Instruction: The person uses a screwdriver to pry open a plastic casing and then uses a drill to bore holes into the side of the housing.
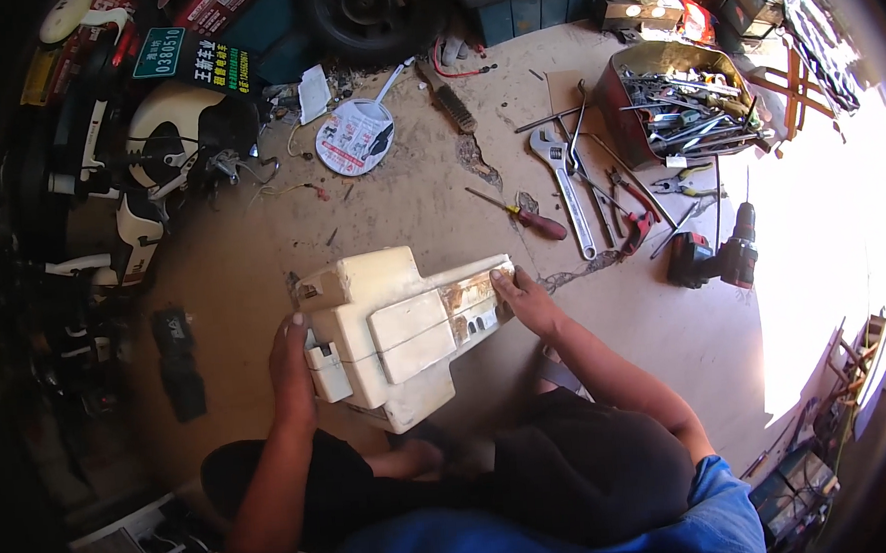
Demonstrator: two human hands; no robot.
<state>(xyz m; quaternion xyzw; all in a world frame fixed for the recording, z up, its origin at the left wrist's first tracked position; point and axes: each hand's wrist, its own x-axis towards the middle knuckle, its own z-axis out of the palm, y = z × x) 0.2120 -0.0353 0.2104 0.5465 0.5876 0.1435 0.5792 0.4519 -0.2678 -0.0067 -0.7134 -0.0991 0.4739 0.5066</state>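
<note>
A bulky cream plastic housing (406,338) is held up in front of me, above the floor and my knees. Brown stains mark its right end, near two small dark slots. My left hand (293,359) presses against its left end, next to a small clip-like block. My right hand (525,302) grips the right end, thumb on the top face and the other fingers hidden below. Beyond the housing lie a red-handled screwdriver (535,222) and a large adjustable wrench (566,190).
A tin (628,142) full of tools stands far right, near pliers (686,181) and a cordless drill (727,252). A wire brush (449,101) and a round paper fan (356,138) lie farther back. A white-and-black scooter (170,136) lines the left side. A dark flat piece (178,360) lies left.
</note>
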